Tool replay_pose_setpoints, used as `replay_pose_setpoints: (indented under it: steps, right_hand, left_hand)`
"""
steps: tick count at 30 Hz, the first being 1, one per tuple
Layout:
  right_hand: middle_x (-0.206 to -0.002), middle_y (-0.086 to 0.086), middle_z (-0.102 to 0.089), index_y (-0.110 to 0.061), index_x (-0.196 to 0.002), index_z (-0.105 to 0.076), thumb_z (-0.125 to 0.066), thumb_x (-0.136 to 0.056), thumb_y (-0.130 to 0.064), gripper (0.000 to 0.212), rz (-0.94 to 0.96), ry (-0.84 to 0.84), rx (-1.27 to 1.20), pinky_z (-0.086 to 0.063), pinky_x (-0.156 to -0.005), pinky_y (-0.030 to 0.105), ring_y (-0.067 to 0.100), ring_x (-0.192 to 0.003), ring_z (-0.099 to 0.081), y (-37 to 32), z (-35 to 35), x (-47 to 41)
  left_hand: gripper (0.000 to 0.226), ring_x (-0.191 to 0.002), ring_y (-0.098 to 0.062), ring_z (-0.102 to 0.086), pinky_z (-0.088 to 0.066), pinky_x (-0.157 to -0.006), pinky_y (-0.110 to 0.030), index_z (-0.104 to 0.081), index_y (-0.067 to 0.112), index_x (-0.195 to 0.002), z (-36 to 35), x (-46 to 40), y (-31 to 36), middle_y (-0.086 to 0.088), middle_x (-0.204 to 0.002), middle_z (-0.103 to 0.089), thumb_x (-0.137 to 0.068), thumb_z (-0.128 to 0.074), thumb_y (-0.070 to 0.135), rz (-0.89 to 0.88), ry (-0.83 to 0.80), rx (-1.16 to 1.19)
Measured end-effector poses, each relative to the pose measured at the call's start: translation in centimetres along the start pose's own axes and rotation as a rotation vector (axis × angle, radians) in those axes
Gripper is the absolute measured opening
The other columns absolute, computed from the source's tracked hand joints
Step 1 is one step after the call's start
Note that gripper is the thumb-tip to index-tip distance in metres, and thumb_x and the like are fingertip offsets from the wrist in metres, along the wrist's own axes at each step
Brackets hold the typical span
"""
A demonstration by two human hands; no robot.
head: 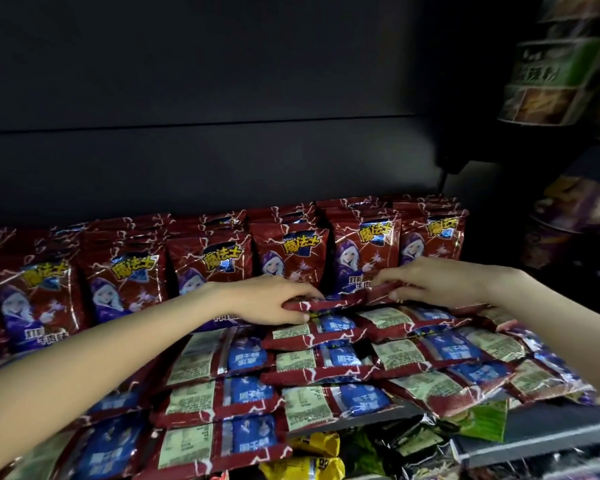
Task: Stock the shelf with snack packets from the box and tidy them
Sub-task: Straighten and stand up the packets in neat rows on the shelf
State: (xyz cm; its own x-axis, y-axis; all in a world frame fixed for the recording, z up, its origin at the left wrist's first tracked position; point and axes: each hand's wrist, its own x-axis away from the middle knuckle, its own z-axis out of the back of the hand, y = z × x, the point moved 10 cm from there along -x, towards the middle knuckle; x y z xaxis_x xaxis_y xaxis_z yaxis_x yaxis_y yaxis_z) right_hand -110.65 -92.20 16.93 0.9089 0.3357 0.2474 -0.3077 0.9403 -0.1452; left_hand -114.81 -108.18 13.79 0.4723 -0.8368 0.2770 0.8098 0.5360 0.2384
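Observation:
Red snack packets (122,282) with a purple-robed figure stand upright in a row along the back of the dark shelf (534,434). In front of them, several packets (329,362) lie flat, back side up, in overlapping rows. My left hand (267,299) and my right hand (440,282) both grip the top edge of one red packet (347,301), held edge-up between the standing row and the flat ones. My fingers curl over its rim from both ends. No box is in view.
The shelf's back wall (222,98) is dark and bare above the packets. Green and brown packets (548,84) fill the neighbouring bay at upper right. Yellow and green packets (312,455) sit on the shelf below the front edge.

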Motion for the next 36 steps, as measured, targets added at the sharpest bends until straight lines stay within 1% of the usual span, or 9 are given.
replay_pose_setpoints:
  steps: [2,5,8,12,17,23,26,29,36]
  right_hand:
    - [-0.074,-0.048,-0.053,-0.041,-0.128,-0.037,-0.041,-0.100,-0.034,0.029,-0.022,-0.030,-0.051,-0.036,-0.068,0.004,-0.017,-0.067,-0.052,0.3,0.8,-0.3]
    - [-0.098,-0.028,-0.066,-0.033,-0.132,-0.045,-0.047,-0.092,-0.045,0.042,-0.027,0.029,-0.108,-0.045,-0.082,0.011,-0.012,-0.085,-0.060,0.6,2.7,-1.7]
    - [-0.128,-0.004,-0.059,-0.020,-0.135,-0.050,-0.049,-0.087,-0.055,0.059,-0.109,0.202,0.096,-0.043,-0.099,0.033,0.018,-0.118,-0.055,2.6,4.9,-3.5]
    - [-0.148,-0.001,-0.040,-0.025,-0.141,-0.042,-0.051,-0.094,-0.045,0.052,-0.175,0.329,0.278,-0.031,-0.108,0.032,0.020,-0.134,-0.039,2.9,6.9,-5.9]
    - [-0.121,0.005,-0.058,-0.018,-0.121,-0.060,-0.069,-0.082,-0.042,0.046,-0.113,0.497,0.543,-0.041,-0.095,0.037,0.028,-0.115,-0.050,0.4,8.0,-7.7]
    - [-0.092,0.011,-0.058,-0.010,-0.097,-0.060,-0.082,-0.067,-0.038,0.047,-0.023,0.744,0.535,-0.053,-0.062,0.037,0.028,-0.079,-0.058,-1.3,7.1,-4.8]
    - [-0.117,0.013,-0.059,-0.015,-0.117,-0.062,-0.076,-0.063,-0.052,0.067,-0.037,0.593,0.536,-0.058,-0.072,0.043,0.031,-0.101,-0.060,-1.5,5.0,-4.9]
    - [-0.158,0.012,-0.012,-0.031,-0.150,-0.015,-0.059,-0.064,-0.071,0.104,-0.135,0.354,0.659,-0.034,-0.103,0.058,0.037,-0.142,-0.020,1.0,2.2,-6.4]
    - [-0.158,0.014,-0.008,-0.028,-0.151,0.000,-0.067,-0.045,-0.078,0.135,-0.196,0.207,0.882,-0.016,-0.104,0.066,0.038,-0.144,-0.012,3.6,0.7,-8.2]
  left_hand:
    - [0.050,-0.118,-0.003,-0.045,-0.035,-0.098,-0.020,-0.030,0.035,-0.143,0.4,0.1,-0.4,0.018,-0.141,-0.038,-0.096,-0.044,0.046,0.015,-0.046,0.044]
    - [0.053,-0.111,0.004,-0.051,-0.039,-0.092,-0.016,-0.028,0.035,-0.144,1.7,0.1,-1.7,0.016,-0.135,-0.046,-0.095,-0.042,0.050,0.071,-0.043,0.091]
    - [0.059,-0.105,-0.004,-0.058,-0.046,-0.094,-0.023,-0.028,0.033,-0.145,4.6,0.0,-2.8,0.009,-0.140,-0.047,-0.092,-0.047,0.052,0.096,0.131,0.002]
    - [0.060,-0.088,-0.014,-0.065,-0.053,-0.086,-0.029,-0.029,0.037,-0.143,9.2,-0.1,-4.2,0.005,-0.144,-0.042,-0.090,-0.054,0.048,0.194,0.434,-0.311]
    - [0.070,-0.133,-0.023,-0.032,-0.025,-0.112,-0.040,-0.022,0.032,-0.145,8.4,-0.7,-2.7,-0.004,-0.147,-0.032,-0.087,-0.060,0.037,-0.022,0.642,-0.556]
    - [0.089,-0.136,-0.023,0.034,0.016,-0.112,-0.053,0.012,0.043,-0.146,3.4,-2.5,-4.3,0.005,-0.150,0.034,-0.083,-0.046,0.068,-0.018,0.372,-0.691]
    - [0.104,-0.134,-0.026,0.038,0.014,-0.111,-0.056,0.022,0.040,-0.143,2.9,-2.6,-5.1,0.005,-0.147,0.041,-0.077,-0.050,0.072,0.039,0.358,-0.696]
    - [0.110,-0.135,-0.029,0.036,0.011,-0.111,-0.058,0.027,0.037,-0.142,2.5,-2.6,-5.3,0.003,-0.145,0.043,-0.074,-0.052,0.073,0.085,0.371,-0.715]
    - [0.111,-0.133,-0.030,0.038,0.012,-0.111,-0.059,0.031,0.037,-0.140,2.8,-2.9,-5.7,0.001,-0.144,0.046,-0.074,-0.048,0.078,0.119,0.357,-0.717]
